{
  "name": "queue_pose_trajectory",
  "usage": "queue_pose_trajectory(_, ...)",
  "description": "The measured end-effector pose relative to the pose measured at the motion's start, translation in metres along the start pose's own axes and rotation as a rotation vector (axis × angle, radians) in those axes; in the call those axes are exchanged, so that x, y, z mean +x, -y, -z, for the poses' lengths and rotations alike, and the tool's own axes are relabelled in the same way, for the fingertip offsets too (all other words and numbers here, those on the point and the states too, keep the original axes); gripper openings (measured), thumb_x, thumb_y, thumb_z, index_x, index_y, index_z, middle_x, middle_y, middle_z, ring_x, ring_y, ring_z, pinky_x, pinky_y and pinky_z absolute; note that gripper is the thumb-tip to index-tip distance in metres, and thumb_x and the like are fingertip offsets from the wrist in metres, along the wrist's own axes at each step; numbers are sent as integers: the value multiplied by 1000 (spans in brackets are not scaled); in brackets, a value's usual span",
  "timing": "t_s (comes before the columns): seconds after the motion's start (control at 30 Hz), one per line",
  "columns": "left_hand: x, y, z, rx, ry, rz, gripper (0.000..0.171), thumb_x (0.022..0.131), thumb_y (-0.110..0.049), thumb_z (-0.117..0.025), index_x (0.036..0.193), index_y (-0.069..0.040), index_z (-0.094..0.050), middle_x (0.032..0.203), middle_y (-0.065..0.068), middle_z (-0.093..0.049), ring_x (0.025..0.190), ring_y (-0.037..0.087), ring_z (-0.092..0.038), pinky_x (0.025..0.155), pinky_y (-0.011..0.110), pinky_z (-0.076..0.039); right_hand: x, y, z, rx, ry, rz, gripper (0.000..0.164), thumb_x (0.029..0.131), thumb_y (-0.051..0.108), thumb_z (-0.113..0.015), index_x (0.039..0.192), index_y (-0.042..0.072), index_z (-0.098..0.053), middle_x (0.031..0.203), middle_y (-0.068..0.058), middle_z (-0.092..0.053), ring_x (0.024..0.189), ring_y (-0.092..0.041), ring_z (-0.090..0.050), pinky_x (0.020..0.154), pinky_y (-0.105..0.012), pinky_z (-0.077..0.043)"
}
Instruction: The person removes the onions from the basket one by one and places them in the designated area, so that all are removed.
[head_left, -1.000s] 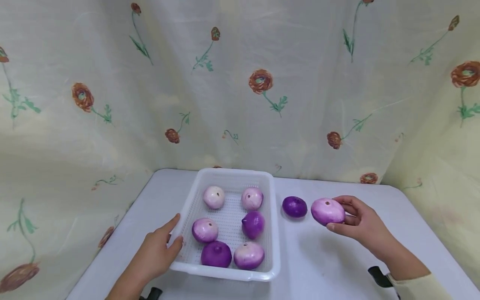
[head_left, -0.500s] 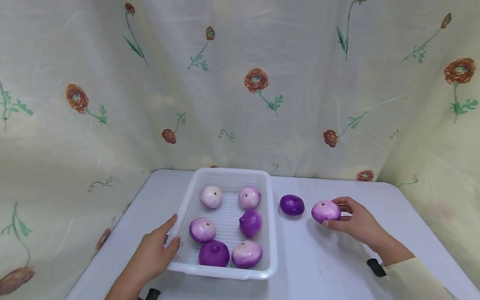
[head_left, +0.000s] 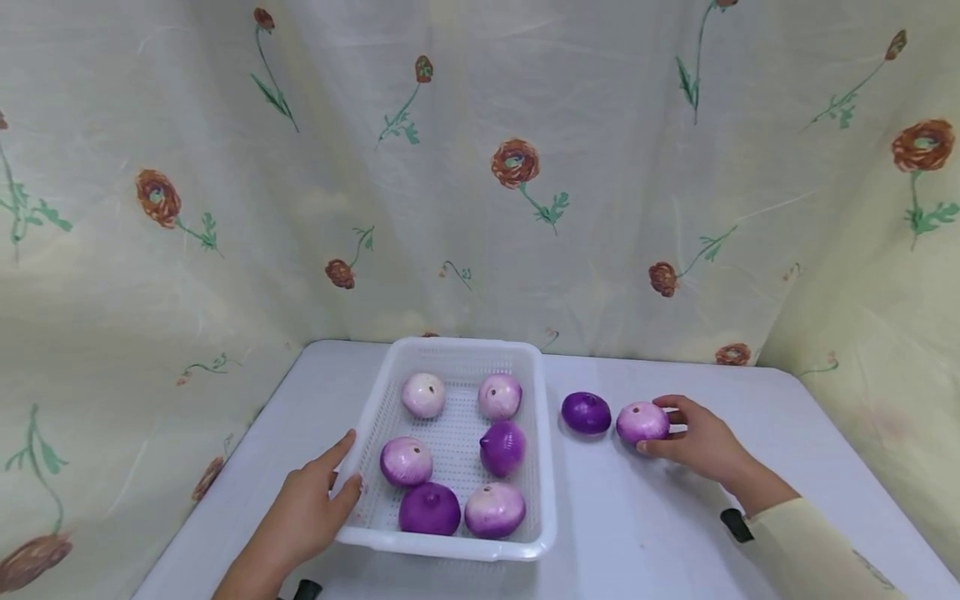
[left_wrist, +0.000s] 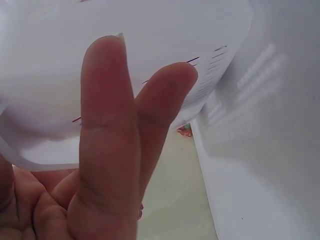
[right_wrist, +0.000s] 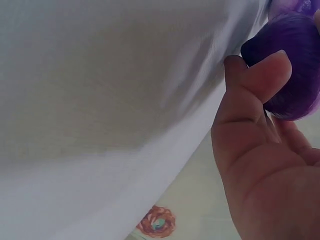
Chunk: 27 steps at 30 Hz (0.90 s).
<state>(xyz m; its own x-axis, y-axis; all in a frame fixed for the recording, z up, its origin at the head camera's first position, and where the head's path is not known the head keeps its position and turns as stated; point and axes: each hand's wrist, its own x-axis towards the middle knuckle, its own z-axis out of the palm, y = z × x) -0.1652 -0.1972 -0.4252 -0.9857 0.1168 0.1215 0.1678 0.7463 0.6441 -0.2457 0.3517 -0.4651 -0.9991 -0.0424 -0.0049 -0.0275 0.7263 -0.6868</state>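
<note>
My right hand (head_left: 697, 442) holds a pale purple onion (head_left: 642, 422) between thumb and fingers, low over the table. In the right wrist view the onion's dark purple underside (right_wrist: 287, 65) shows beside the fingertips (right_wrist: 275, 75). Just left of it lies a dark purple onion (head_left: 587, 413). A white perforated plastic basket (head_left: 546, 467) stands in the middle with several purple and whitish onions inside, one of them a dark onion (head_left: 430, 509) near the front. My left hand (head_left: 307, 508) grips its left rim, thumb over the edge; straight fingers (left_wrist: 107, 100) lie along the outer wall.
The white table (head_left: 637, 542) ends at a flower-printed curtain (head_left: 465, 208) behind and at both sides. A black strap piece (head_left: 737, 525) sits at the right wrist, another black piece (head_left: 307, 590) at the left wrist.
My right hand has lowered the pale onion and moved it slightly left, closer to the dark onion on the table. The left hand and basket stay in place.
</note>
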Motion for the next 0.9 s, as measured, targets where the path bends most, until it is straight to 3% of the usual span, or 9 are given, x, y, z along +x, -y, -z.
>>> queue_pose_trajectory(0.3, -1, -1, 0, 5, -11, -8, 64, 100, -15, -70, 158, -1, -46, 125, 29, -69, 78, 19, -61, 62, 33, -51, 5, -4, 0, 21, 20, -2, 91, 81, 39, -93, 149, 0, -47, 134, -33, -59, 116, -45, -62, 75, -40, -59)
queue_pose_trajectory(0.43, -1, -2, 2, 4, -3, 1, 65, 100, -14, -70, 159, -2, -45, 97, 24, -72, 65, 16, -55, 54, 31, -47, 5, -3, -4, 62, 34, -22, 92, 81, 36, -94, 150, 0, -46, 134, -32, -59, 116, -43, -62, 74, -38, -59)
queue_pose_trajectory(0.5, -1, -2, 3, 5, -9, -2, 65, 100, -13, -71, 159, -2, -46, 93, 20, -72, 63, 14, -53, 52, 30, -45, 5, -1, -5, 72, 42, -32, 92, 81, 34, -94, 151, 0, -45, 134, -33, -58, 115, -42, -62, 73, -38, -59)
queue_pose_trajectory(0.57, 0, -2, 3, 2, -2, 11, 65, 100, -14, -70, 159, -3, -45, 79, 14, -66, 58, 13, -46, 50, 30, -43, 4, 0, -5, 67, 51, -33, 92, 82, 33, -93, 152, -1, -43, 134, -34, -57, 114, -43, -62, 72, -39, -60)
queue_pose_trajectory(0.67, 0, -2, 2, 1, -2, 12, 65, 100, -14, -70, 159, -3, -45, 75, 9, -63, 58, 12, -45, 50, 30, -42, 5, 2, -4, 63, 57, -35, 94, 81, 32, -94, 152, -1, -41, 134, -34, -57, 114, -43, -62, 72, -39, -60)
queue_pose_trajectory(0.73, 0, -2, 2, -2, 6, 21, 66, 101, -15, -69, 160, -4, -44, 67, 4, -53, 54, 12, -41, 49, 30, -41, 5, 3, -4, 62, 64, -33, 97, 81, 32, -94, 153, -1, -39, 135, -34, -56, 115, -44, -61, 73, -40, -61)
queue_pose_trajectory(0.9, 0, -2, 1, -4, 4, 18, 66, 101, -14, -69, 160, -4, -44, 65, -1, -46, 53, 10, -37, 48, 29, -39, 6, 3, -3, 51, 72, -38, 103, 80, 34, -94, 157, -1, -35, 136, -33, -55, 116, -43, -61, 74, -40, -61)
